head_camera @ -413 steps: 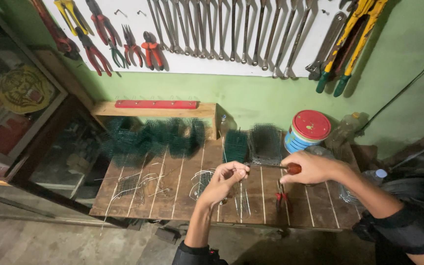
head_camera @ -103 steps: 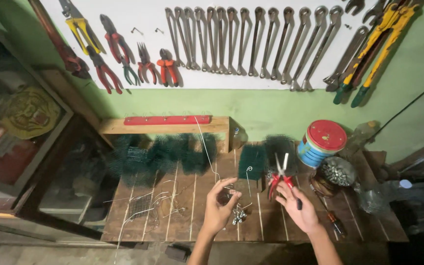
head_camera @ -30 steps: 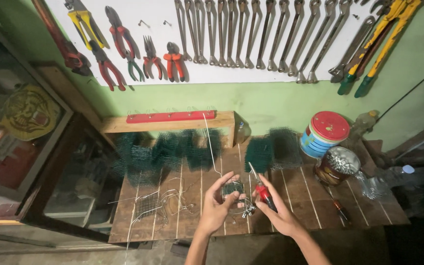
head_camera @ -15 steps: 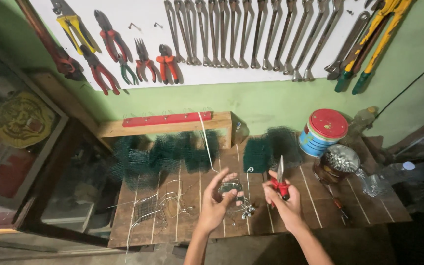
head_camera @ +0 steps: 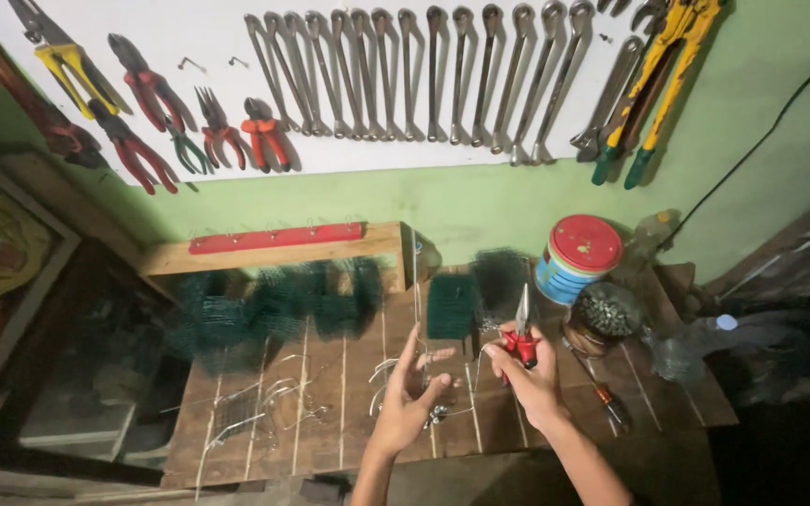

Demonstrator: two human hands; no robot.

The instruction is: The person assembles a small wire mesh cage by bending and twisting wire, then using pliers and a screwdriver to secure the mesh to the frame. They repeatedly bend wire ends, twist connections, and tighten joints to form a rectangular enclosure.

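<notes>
We are now gripping the red-handled pliers [head_camera: 523, 339] in our right hand [head_camera: 529, 375], tip pointing up, raised slightly from half a second ago, while our left hand [head_camera: 412, 392] is opening its fingers beside thin wire [head_camera: 442, 412] above the wooden surface [head_camera: 330, 422], no longer pinching.
</notes>
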